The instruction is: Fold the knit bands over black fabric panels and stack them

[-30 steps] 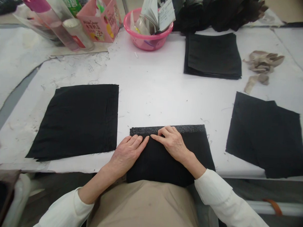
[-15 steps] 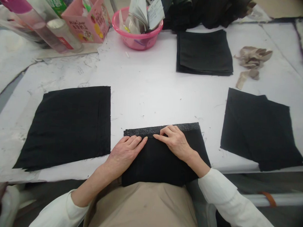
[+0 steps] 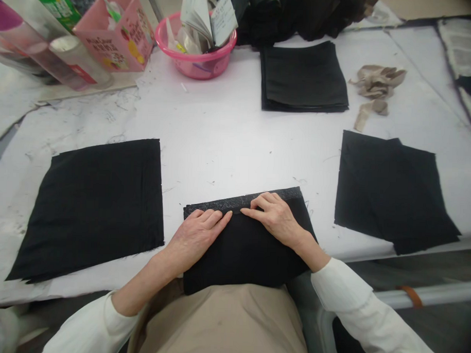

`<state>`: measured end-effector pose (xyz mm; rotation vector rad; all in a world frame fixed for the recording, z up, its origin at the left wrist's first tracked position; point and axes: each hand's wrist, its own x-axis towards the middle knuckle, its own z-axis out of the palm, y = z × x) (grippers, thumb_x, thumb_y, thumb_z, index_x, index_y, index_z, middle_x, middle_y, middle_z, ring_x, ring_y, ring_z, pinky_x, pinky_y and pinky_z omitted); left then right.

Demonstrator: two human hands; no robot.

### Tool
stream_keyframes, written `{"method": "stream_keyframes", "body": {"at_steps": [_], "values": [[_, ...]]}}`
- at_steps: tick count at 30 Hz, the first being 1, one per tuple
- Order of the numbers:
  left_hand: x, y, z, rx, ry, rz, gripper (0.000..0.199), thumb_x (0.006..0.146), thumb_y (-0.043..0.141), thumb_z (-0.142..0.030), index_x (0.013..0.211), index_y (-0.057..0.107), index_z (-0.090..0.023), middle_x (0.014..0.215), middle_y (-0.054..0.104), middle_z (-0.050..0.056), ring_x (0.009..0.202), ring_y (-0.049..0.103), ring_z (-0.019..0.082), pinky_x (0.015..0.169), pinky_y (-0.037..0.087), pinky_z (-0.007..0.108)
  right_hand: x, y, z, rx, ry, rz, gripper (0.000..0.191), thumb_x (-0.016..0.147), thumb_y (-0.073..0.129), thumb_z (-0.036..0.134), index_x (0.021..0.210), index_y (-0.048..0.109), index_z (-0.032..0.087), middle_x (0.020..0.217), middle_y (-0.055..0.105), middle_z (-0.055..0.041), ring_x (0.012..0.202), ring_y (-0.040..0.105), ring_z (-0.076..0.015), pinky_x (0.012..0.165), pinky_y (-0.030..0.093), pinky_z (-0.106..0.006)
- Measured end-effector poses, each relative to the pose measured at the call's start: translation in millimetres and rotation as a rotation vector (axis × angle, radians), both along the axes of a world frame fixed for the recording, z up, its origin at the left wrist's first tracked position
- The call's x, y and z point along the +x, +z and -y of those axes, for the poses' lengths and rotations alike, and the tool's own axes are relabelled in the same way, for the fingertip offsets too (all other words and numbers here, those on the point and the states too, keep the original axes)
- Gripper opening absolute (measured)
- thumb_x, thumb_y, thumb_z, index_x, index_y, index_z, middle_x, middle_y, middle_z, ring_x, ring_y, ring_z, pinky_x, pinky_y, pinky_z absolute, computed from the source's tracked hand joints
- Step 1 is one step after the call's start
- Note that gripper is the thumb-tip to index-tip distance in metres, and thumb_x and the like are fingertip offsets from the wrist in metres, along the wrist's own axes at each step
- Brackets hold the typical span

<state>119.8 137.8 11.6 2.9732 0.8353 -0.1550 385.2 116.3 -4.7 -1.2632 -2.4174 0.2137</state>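
Observation:
A black fabric piece (image 3: 244,259) lies at the table's front edge against my body, its far edge turned over in a narrow fold with a speckled grey strip (image 3: 215,203) along it. My left hand (image 3: 198,234) presses on the left part of this fold, fingers together and thumb stretched along the edge. Right of it, my right hand (image 3: 274,218) pinches the same fold with bent fingers, the thumb pointing at the left one. A small gap separates the two thumbs. Parts of the fold are hidden under my fingers.
Black fabric stacks lie at left (image 3: 99,208), right (image 3: 393,192) and far back (image 3: 304,78) on the white table (image 3: 221,135). Beige fabric scraps (image 3: 378,81) lie back right. A pink basin (image 3: 201,64), a pink box (image 3: 112,36) and bottles stand back left.
The whole view has shifted and tilted slightly, so the table items sit further left. Both hands keep hold of the fold with hardly any visible movement.

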Motion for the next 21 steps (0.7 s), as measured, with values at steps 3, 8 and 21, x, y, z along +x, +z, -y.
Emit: {"method": "stream_keyframes", "body": {"at_steps": [3, 8, 21], "values": [[6.0, 2.4, -2.8, -0.023, -0.020, 0.011, 0.049, 0.094, 0.038, -0.006, 0.143, 0.040, -0.013, 0.112, 0.060, 0.011, 0.105, 0.057, 0.022, 0.089, 0.044, 0.036, 7.1, -0.3, 1.2, -0.009, -0.016, 0.000, 0.026, 0.096, 0.052, 0.018, 0.115, 0.066, 0.027, 0.095, 0.063, -0.0027, 0.093, 0.051, -0.0148, 0.081, 0.039, -0.031], [15.1, 6.4, -8.6, -0.064, -0.050, -0.008, 0.050, 0.094, 0.038, -0.004, 0.143, 0.038, -0.013, 0.116, 0.058, 0.011, 0.110, 0.054, 0.021, 0.090, 0.043, 0.035, 13.9, -1.6, 1.7, -0.015, -0.020, 0.007, 0.026, 0.097, 0.051, 0.020, 0.116, 0.066, 0.027, 0.096, 0.062, -0.0031, 0.095, 0.051, -0.0152, 0.082, 0.039, -0.032], [43.8, 7.9, -10.7, -0.009, -0.116, -0.036, 0.050, 0.094, 0.037, -0.005, 0.144, 0.035, -0.012, 0.110, 0.057, 0.010, 0.102, 0.054, 0.021, 0.082, 0.044, 0.035, 31.7, 1.7, 6.3, 0.000, -0.044, 0.015, 0.026, 0.097, 0.050, 0.019, 0.116, 0.065, 0.028, 0.096, 0.062, -0.0028, 0.097, 0.050, -0.0156, 0.084, 0.038, -0.032]]}}
